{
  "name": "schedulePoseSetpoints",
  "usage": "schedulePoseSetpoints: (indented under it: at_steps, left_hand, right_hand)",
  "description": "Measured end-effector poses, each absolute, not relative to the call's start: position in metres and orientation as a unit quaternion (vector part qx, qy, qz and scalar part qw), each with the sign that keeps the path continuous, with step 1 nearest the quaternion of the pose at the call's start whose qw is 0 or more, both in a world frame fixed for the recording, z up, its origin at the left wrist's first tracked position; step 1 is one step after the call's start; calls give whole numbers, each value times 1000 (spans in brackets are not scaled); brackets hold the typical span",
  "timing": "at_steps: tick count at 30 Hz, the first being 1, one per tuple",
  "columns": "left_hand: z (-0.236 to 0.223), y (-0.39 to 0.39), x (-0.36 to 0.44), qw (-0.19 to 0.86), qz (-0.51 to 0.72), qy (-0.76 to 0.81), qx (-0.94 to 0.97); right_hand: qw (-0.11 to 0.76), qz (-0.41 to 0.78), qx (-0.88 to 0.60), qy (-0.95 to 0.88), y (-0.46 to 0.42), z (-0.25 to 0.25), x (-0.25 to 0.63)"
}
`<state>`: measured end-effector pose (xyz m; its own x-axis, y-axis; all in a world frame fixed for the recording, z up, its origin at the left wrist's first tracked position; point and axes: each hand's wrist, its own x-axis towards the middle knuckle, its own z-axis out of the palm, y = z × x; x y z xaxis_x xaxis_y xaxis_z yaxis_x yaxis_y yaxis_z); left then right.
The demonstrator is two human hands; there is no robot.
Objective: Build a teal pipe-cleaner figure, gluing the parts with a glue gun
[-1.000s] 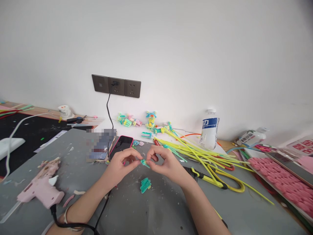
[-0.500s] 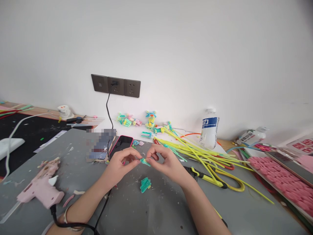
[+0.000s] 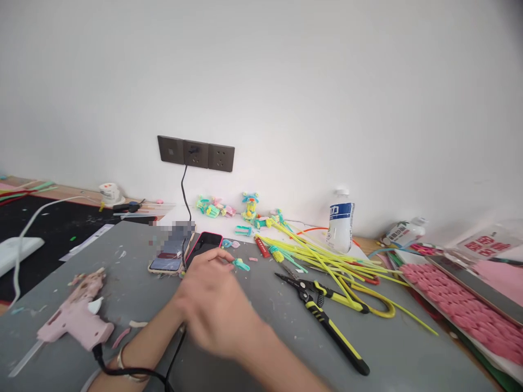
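My left hand (image 3: 206, 262) is above the middle of the grey mat, its fingers pinched on a small teal piece (image 3: 241, 265) that looks like bent chenille stem. My right hand (image 3: 218, 307) crosses in front of my left wrist, smeared by motion with its fingers turned left, so what it holds, if anything, cannot be made out. On the left lies a pink glue gun (image 3: 77, 316) with a clear glue stick in its back. Black-and-yellow pliers (image 3: 327, 316) rest to the right of my hands.
Long yellow stems (image 3: 327, 258) spread at the right, by a white bottle (image 3: 340, 223). Small coloured figures (image 3: 250, 206) stand by the wall. Two phones, one in a pink case (image 3: 204, 244), lie behind my left hand. A black cord (image 3: 183, 190) runs from the wall socket.
My right hand has let go of the small teal piece and swung left across my left wrist, uncovering the pliers. The larger teal piece on the mat is now hidden.
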<state>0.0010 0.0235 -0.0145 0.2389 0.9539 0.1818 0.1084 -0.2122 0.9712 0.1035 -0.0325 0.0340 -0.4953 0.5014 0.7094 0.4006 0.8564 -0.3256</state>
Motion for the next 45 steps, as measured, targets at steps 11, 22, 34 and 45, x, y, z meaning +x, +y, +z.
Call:
schedulePoseSetpoints:
  at_steps: [11,22,34,45]
  left_hand:
    - [-14,28,-2,509,440,412,614]
    - [-10,26,-3,516,448,423,595]
    - [-19,29,-4,510,451,407,609]
    - [-18,28,-2,502,444,398,627]
  right_hand:
    - [70,144,-478,-864,-34,14,-67]
    - [95,195,-410,-886,-40,12,-69]
    - [138,216,-490,-833,-26,20,-64]
    - [141,142,-536,-820,-35,12,-60]
